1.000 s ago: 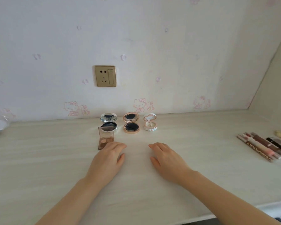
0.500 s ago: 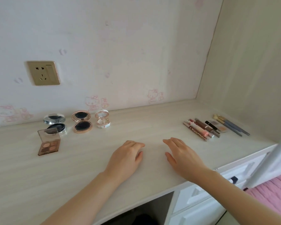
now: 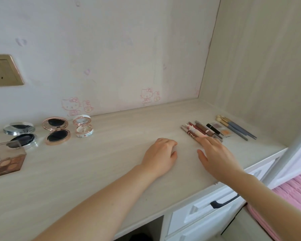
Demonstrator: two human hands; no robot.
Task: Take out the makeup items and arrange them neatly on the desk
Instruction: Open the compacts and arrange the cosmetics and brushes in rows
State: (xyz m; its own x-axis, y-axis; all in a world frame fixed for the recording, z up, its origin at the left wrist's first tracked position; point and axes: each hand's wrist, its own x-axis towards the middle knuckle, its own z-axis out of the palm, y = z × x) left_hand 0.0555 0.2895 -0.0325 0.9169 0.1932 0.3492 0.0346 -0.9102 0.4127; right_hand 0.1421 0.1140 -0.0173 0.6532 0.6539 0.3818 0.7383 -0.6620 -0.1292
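Note:
On the pale wooden desk, three open compacts stand in a row at the left: a silver one, a rose-gold one and a small white one. An open brown eyeshadow palette lies in front of the silver one. At the right lies a row of lip pencils and tubes, a small palette and several brushes. My left hand rests on the desk with fingers loosely bent, holding nothing. My right hand is flat, its fingertips over the near ends of the pencils.
A gold wall socket sits on the wallpapered wall at the left. A side panel closes the desk's right end. White drawers with a black handle lie below the desk edge, beside pink fabric.
The view has swung right, away from the compacts. Both hands have moved right across the desk, and my right hand now reaches the near ends of the pencil row.

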